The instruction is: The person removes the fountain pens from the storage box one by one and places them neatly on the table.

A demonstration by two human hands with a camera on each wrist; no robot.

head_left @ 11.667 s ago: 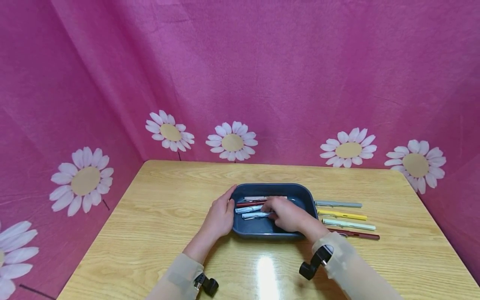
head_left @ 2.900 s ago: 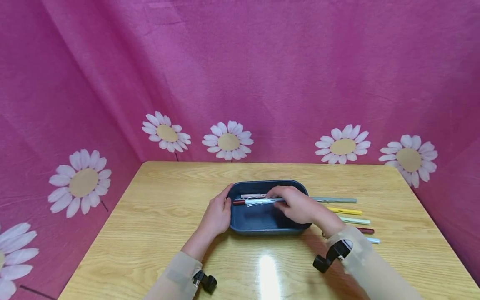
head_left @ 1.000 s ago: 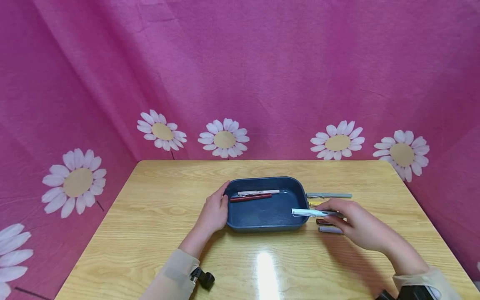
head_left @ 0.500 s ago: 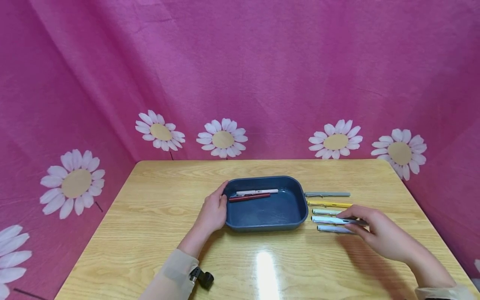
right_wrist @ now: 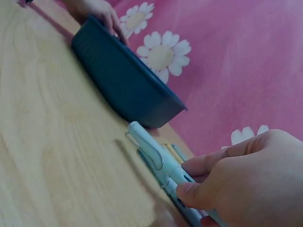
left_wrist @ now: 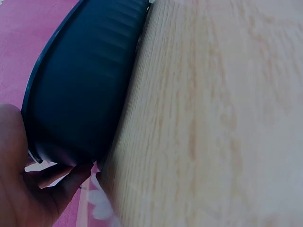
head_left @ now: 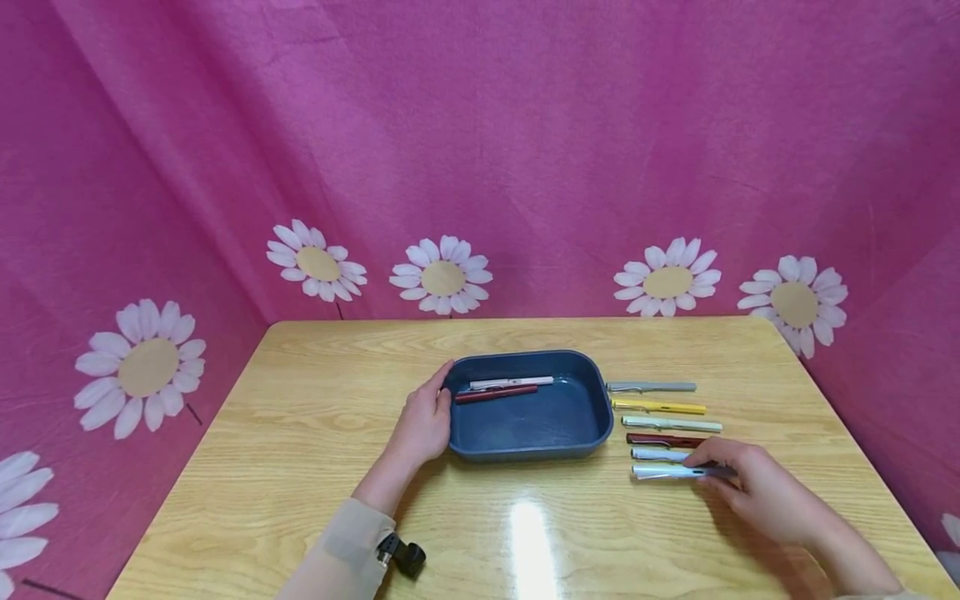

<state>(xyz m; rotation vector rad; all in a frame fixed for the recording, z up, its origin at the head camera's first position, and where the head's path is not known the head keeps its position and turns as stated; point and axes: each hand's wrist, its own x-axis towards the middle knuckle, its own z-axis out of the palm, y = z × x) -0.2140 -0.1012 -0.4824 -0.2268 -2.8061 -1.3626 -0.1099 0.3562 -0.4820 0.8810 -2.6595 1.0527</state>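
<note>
A dark blue rectangular box (head_left: 532, 450) stands on the table with a pale pink pen (head_left: 532, 381) and a red pen (head_left: 498, 393) lying in it. My left hand (head_left: 422, 421) grips the box's left end, thumb at the rim and fingers against the outer wall. To the right, my right hand (head_left: 765, 492) pinches a pale blue pen (head_left: 663, 472) between thumb and fingers, its clip end pointing left. Just behind it lies a light blue pen (head_left: 654, 454), partly covered by the fingers. In the right wrist view the held pen (right_wrist: 150, 147) appears slightly above the table.
Beyond the light blue pen lie a dark red pen (head_left: 663, 439), a mint pen (head_left: 675, 424), a yellow pen (head_left: 663, 406) and a grey pen (head_left: 656, 387), roughly parallel in a column beside the box. A pink curtain (head_left: 525, 167) with daisies rises behind the wooden table (head_left: 300, 400).
My right hand has carried the pale blue pen out of the box, rightward, then toward the front edge of the pen column. The left hand has stayed on the box.
</note>
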